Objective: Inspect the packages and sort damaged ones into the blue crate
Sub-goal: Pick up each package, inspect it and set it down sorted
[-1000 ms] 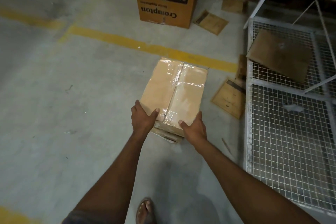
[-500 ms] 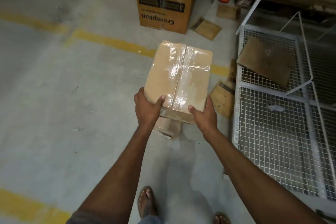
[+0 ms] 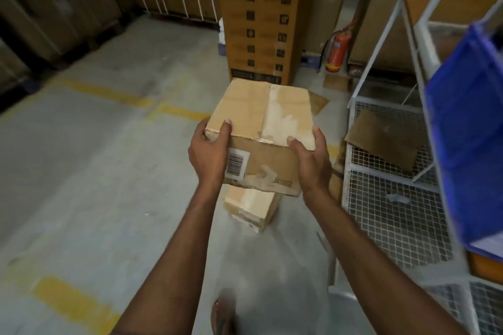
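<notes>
I hold a taped brown cardboard package (image 3: 261, 119) in the air in front of me. My left hand (image 3: 209, 156) grips its near left corner, thumb on top. My right hand (image 3: 310, 160) grips its near right corner, thumb on top as well. The side facing me carries a barcode label and its lower edge looks torn and crumpled. A smaller cardboard package (image 3: 251, 208) lies on the floor right below it. The blue crate (image 3: 468, 128) sits raised at the right edge of view, on the white wire frame.
A white wire-mesh cage trolley (image 3: 392, 215) stands at the right with a loose cardboard sheet (image 3: 386, 141) on it. A tall brown carton (image 3: 262, 16) stands straight ahead, a red fire extinguisher (image 3: 337, 51) beside it. Stacked cartons line the back left. Yellow lines cross the concrete floor (image 3: 95, 171).
Both hands have lifted the package off the smaller one on the floor and raised it. My view has tilted up, so the blue crate has come into sight.
</notes>
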A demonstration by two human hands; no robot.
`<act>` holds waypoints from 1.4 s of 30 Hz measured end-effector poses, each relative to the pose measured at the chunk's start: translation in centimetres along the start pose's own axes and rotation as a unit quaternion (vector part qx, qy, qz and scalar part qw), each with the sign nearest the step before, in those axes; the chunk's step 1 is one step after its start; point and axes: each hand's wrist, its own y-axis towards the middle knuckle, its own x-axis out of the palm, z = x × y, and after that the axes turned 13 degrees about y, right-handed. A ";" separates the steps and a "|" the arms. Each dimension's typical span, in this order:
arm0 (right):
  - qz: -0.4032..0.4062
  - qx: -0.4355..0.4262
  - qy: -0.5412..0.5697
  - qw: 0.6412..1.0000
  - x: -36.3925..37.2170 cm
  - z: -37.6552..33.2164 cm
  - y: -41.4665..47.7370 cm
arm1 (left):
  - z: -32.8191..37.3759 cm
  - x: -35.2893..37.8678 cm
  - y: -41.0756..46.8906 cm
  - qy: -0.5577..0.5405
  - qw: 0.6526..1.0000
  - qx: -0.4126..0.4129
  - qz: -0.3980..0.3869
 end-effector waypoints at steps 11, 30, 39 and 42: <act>-0.122 -0.159 -0.078 0.977 -11.9 -14.0 -10.4 | 12.2 -12.1 -14.3 0.046 0.989 0.077 0.115; -0.059 -0.179 -0.121 0.975 -30.5 -17.2 -29.4 | 15.5 -23.9 -34.3 0.199 0.914 0.315 -0.160; -0.016 -0.199 -0.095 0.975 -43.3 -17.9 -35.8 | 19.6 -23.6 -45.9 0.207 0.877 0.378 -0.211; -0.005 -0.210 -0.075 0.975 -48.7 -18.1 -37.3 | 21.1 -22.9 -50.7 0.214 0.865 0.404 -0.206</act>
